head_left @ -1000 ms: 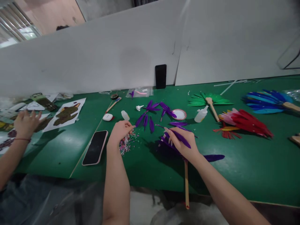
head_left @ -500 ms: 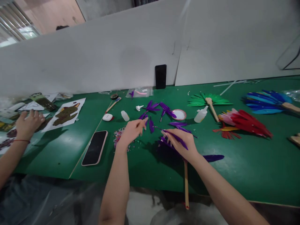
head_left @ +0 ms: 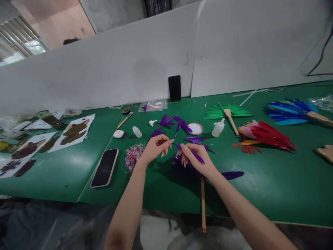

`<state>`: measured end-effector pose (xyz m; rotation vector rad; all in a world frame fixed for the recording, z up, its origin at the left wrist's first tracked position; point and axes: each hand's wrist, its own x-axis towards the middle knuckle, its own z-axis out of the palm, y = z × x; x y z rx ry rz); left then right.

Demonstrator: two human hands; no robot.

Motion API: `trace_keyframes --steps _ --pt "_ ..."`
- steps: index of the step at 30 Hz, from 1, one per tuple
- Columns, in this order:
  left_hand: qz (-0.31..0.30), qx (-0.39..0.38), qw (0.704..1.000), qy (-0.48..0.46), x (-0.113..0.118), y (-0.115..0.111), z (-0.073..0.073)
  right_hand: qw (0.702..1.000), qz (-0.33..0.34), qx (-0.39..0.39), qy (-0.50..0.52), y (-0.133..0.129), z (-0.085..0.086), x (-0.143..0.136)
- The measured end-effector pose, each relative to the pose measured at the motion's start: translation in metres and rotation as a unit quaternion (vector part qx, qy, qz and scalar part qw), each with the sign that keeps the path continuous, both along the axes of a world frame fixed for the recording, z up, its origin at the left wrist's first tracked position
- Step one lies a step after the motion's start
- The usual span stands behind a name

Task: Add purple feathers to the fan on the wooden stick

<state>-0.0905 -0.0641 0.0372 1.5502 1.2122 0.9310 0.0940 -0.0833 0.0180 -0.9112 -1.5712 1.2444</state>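
Two hands sit close together above the green worktop [head_left: 156, 189]. Leftmost, beside the chips [head_left: 133, 156], the left hand [head_left: 157, 148] has fingers curled nearly together by the tip of the feather [head_left: 198, 157]; whether they hold anything, I cannot tell. The right hand [head_left: 199, 158] pinches that feather, slanting above the fan [head_left: 191, 173]. It should be almost weightless, soft-vaned, easily creased; best gripped lightly by its stiffer quill.

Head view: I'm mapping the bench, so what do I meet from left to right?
Flat-lying phone, multicoloured bits, left hand, right hand holding a purple feather, red feathers, wooden piece.
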Motion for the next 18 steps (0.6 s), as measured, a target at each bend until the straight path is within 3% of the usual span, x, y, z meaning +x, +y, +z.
trace_keyframes --steps 5,10,18 --pt "0.022 0.024 0.999 -0.009 0.010 -0.001 -0.007 0.994 -0.003 -0.064 0.083 0.003 0.005 0.002" --pt "0.051 0.066 0.996 -0.005 0.018 -0.002 -0.012 0.995 -0.024 -0.048 0.088 0.003 0.008 0.003" --pt "0.045 0.085 0.995 -0.004 0.018 -0.001 -0.020 0.997 -0.064 0.005 0.041 -0.001 0.012 0.002"
